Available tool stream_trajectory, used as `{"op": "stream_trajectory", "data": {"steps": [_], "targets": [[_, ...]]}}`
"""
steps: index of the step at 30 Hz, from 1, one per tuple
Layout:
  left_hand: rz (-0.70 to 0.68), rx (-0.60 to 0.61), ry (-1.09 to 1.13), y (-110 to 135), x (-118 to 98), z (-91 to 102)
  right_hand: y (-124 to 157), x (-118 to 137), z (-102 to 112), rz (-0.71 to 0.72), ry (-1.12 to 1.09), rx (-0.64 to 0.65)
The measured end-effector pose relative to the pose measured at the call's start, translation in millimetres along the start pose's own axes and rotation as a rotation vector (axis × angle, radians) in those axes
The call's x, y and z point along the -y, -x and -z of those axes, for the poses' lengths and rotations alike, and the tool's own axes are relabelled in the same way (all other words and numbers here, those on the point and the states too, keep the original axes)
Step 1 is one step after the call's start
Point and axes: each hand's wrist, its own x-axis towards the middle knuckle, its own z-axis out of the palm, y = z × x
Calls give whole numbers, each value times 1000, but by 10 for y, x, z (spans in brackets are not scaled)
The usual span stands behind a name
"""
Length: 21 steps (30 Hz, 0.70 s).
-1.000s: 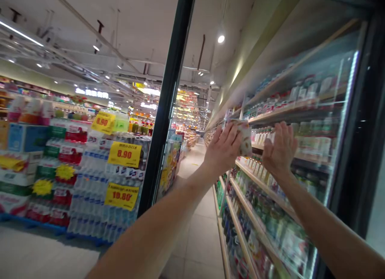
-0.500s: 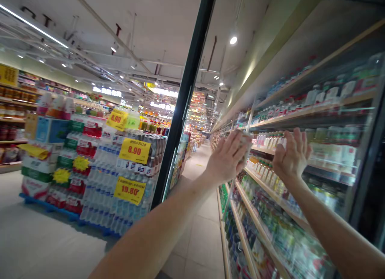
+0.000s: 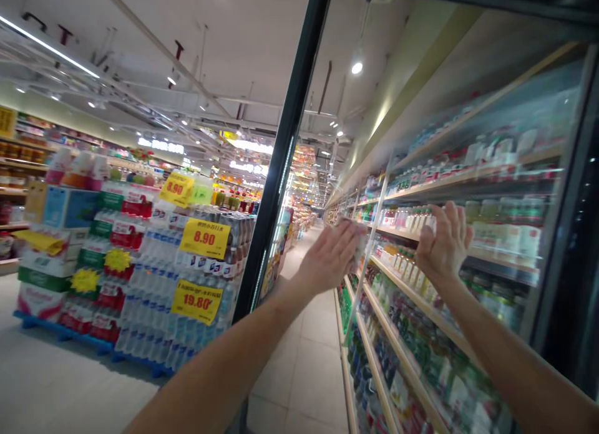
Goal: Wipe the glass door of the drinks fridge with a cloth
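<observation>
My left hand (image 3: 332,254) is raised to the glass door pane in front of me, its back toward me and fingers pressed together over a pale, crumpled cloth (image 3: 361,242). Most of the cloth is hidden under the fingers. To the right, my right hand (image 3: 442,242) is up at the same pane, fingers extended and thumb apart, with nothing visible in it. Whether its palm fully touches the glass I cannot tell. The door's dark frame (image 3: 287,135) runs slantwise up to the left of both hands.
Behind the pane, long shelves (image 3: 421,234) hold rows of bottles. At left, stacked water bottle packs (image 3: 154,297) and cartons stand on a blue pallet (image 3: 88,340), with yellow price signs (image 3: 204,237). A tiled aisle floor (image 3: 304,359) runs into the distance.
My left hand has slid left and slightly down across the pane with the cloth. The right hand stays in nearly the same place, and the whole view has shifted a little.
</observation>
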Motion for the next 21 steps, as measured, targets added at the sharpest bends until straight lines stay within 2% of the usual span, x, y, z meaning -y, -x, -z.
{"op": "stream_trajectory", "data": {"steps": [3, 4, 5, 6, 9, 10, 11, 12, 15, 16, 17, 18, 21], "targets": [[306, -59, -60, -5, 327, 42, -1, 22, 17, -16, -12, 17], [357, -60, -64, 27, 401, 55, -2, 32, 22, -21, -11, 22], [352, -50, -57, 87, 425, 64, -4, 42, 27, -27, -8, 27], [281, -30, -38, 174, 397, 70, -6, 51, 31, -33, -5, 33], [-125, 71, 47, 489, 140, 79, -8, 59, 34, -38, -5, 45], [-220, 104, 68, 564, 70, 81, -7, 55, 32, -38, -5, 47], [-244, 123, 77, 605, 34, 82, -5, 49, 29, -38, -5, 50], [-205, 126, 78, 611, 34, 82, -4, 40, 24, -36, -3, 53], [162, 59, 60, 530, 134, 78, -3, 9, 6, -26, 9, 51], [243, 34, 60, 521, 145, 74, -3, 0, 1, -19, 15, 46], [254, 22, 69, 539, 130, 71, -3, -7, -2, -15, 21, 38], [195, 24, 84, 583, 90, 69, -3, -11, -3, -14, 26, 33], [-165, 78, 138, 757, -38, 68, -1, -6, 7, -15, 30, 34]]}}
